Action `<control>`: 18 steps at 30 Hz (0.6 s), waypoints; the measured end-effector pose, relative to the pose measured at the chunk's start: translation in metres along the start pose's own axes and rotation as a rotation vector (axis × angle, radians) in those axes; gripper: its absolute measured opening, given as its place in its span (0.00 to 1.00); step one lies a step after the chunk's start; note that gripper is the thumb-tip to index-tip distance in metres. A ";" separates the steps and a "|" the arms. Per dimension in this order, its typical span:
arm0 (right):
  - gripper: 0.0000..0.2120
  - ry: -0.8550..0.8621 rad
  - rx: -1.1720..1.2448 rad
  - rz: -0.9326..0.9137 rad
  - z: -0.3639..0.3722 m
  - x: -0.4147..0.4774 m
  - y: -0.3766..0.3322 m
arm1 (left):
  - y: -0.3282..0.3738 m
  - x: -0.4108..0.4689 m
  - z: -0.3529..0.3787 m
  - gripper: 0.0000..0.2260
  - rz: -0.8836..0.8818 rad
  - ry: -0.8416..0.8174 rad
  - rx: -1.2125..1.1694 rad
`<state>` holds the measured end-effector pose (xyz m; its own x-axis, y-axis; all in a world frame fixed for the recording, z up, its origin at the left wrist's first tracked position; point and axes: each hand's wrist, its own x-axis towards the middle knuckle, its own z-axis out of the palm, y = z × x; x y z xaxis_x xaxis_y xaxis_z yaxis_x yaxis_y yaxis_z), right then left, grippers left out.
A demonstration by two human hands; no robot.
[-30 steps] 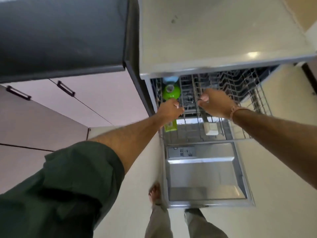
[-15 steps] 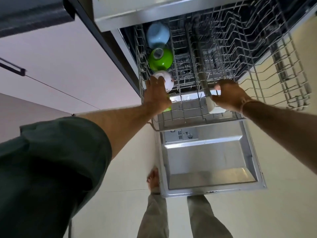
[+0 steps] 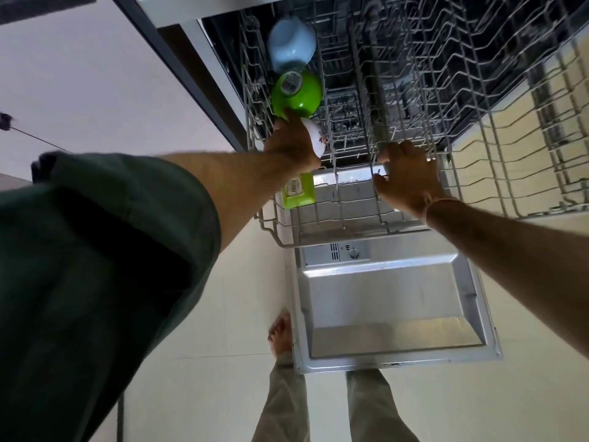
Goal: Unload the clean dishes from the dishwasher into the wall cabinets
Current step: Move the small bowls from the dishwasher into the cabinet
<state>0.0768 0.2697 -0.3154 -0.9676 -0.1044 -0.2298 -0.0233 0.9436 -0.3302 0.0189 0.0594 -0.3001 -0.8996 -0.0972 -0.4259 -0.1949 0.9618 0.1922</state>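
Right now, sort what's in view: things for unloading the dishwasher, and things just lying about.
Job: blue bowl, green bowl, white bowl gripped by left hand, green tub, rack held by right hand, open door.
Just there: cupboard handle, floor tiles, bare foot.

The rack (image 3: 446, 100) (pulled out) holds a blue bowl (image 3: 291, 43), green bowl (image 3: 299, 97) and green tub (image 3: 299, 189).

Both arms reach up to mid-frame. The left hand (image 3: 293, 145) curls round a white bowl (image 3: 317, 140); the right hand (image 3: 408, 177) grips the rack (image 3: 334, 234) front.
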 end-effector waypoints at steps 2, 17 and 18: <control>0.19 0.006 0.034 -0.007 -0.001 0.000 0.001 | -0.001 0.005 -0.005 0.50 0.019 -0.010 -0.036; 0.41 -0.148 0.335 -0.403 -0.104 -0.006 -0.099 | -0.013 -0.100 -0.084 0.49 0.274 0.278 -0.146; 0.43 -0.185 0.315 -0.419 -0.115 -0.009 -0.110 | -0.016 -0.112 -0.095 0.50 0.277 0.265 -0.200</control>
<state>0.0588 0.2031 -0.1716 -0.8310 -0.5305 -0.1673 -0.2930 0.6730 -0.6791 0.0855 0.0305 -0.1717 -0.9927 0.0701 -0.0978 0.0192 0.8948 0.4460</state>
